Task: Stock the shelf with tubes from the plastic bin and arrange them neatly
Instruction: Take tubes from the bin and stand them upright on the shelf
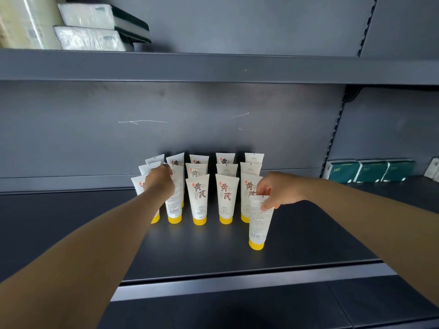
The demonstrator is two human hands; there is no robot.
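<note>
Right hand (282,189) pinches the top of a tube (259,222) standing cap-down on the shelf (95,233), just ahead of the tube rows (199,198); left hand (160,180), fingers curled, grips a second-column tube (174,205).

single head cam, close, facing forward and slightly down at the shelf (213,245); tubes (199,198) centre, arms from 6 o'clock.

I am reading large brown characters "黄芪" on the front-row tubes (199,198); the smaller print beneath, and the barcode on a turned tube (174,205), is staying too blurred for me.
</note>
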